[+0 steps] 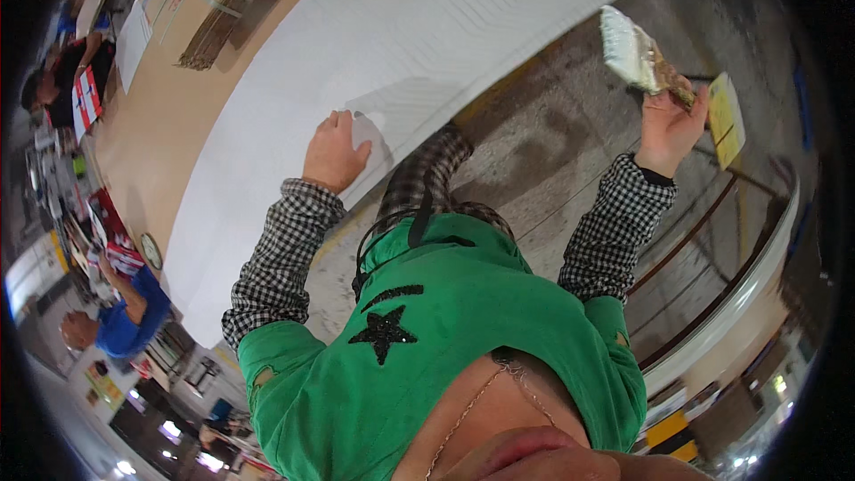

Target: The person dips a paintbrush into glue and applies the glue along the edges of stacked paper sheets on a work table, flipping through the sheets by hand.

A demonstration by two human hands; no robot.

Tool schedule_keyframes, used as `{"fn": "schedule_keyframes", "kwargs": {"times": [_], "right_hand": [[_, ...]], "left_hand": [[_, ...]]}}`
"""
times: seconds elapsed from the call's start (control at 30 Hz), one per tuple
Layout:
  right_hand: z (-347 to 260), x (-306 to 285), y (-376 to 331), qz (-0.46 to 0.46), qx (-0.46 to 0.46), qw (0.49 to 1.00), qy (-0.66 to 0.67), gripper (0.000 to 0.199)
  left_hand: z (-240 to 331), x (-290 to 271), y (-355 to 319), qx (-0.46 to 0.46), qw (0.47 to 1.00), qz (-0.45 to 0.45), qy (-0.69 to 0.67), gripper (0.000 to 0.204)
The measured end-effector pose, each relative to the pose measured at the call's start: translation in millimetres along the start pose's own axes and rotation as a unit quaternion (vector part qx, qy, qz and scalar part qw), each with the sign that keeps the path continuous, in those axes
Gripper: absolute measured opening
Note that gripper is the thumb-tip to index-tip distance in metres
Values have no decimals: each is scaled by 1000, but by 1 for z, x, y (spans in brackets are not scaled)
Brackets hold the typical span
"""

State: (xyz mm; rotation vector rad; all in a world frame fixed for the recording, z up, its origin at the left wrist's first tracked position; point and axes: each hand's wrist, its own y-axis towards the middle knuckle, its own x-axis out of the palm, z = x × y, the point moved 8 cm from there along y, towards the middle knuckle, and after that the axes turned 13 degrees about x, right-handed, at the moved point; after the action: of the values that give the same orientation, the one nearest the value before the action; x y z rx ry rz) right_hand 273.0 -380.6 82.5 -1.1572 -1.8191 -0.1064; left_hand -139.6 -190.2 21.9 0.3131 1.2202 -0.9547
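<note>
here the left hand [334, 153] lies flat and open on the white sheet [427, 44] while the right hand [668, 129] grips a wide brush [637, 58] raised well off to its side, so the brushing step seems in hand and next the brush must come down beside the flat hand.

Brush [643, 58] handle hidden in right hand [668, 129]

A broad white sheet [419, 27] covers the far left, lying on a tan worktop [147, 142]. The person's sleeves [285, 254] are black-and-white check, over a bright green top [463, 347] bearing a black star [383, 331]. To the right, a brush [637, 58] has whitish bristles and a brown, paint-flecked handle. Beside it sits a yellow card [726, 116] on the mottled grey floor [552, 142].
</note>
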Motion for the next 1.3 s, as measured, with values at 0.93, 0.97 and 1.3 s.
{"fn": "schedule_keyframes", "kwargs": {"times": [0.93, 0.97, 1.3], "right_hand": [[20, -23, 0, 22, 33, 984, -175, 14], [19, -18, -2, 25, 33, 982, -183, 14], [16, 14, -4, 43, -40, 959, -277, 12]], "left_hand": [[149, -35, 220, 121, 963, -176, 166, 70], [158, -30, 217, 121, 960, -155, 198, 64], [195, -52, 217, 188, 967, -162, 57, 26]]}}
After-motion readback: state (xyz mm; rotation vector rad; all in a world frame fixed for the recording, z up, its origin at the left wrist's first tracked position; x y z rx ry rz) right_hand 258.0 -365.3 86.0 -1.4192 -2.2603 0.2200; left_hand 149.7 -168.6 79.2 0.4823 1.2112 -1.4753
